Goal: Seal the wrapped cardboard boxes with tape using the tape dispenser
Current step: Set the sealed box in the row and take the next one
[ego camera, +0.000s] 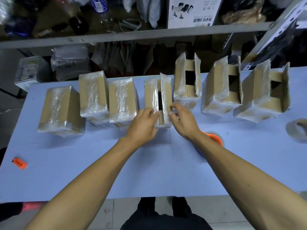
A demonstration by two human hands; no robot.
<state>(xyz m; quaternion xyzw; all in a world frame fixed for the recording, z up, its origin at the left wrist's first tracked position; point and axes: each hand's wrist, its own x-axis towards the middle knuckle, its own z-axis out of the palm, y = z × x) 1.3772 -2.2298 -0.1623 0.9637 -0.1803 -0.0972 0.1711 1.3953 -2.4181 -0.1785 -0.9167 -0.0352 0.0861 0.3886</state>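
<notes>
Several plastic-wrapped cardboard boxes stand in a row across the blue table (83, 163). The middle box (150, 95) has its left flap down and its right flap (165, 97) standing up, with a dark gap between them. My left hand (142, 125) presses the near end of the left flap. My right hand (181, 120) pinches the near edge of the right flap. The orange and blue tape dispenser (214, 138) lies on the table, partly hidden under my right forearm. Three boxes to the left, such as the nearest one (123, 100), have closed tops.
Three boxes to the right, including one (186, 80), stand with flaps open. A roll of tape (299, 130) lies at the right edge. A small orange tag (20, 163) sits at the front left. Shelves with bags and a bottle run behind the table.
</notes>
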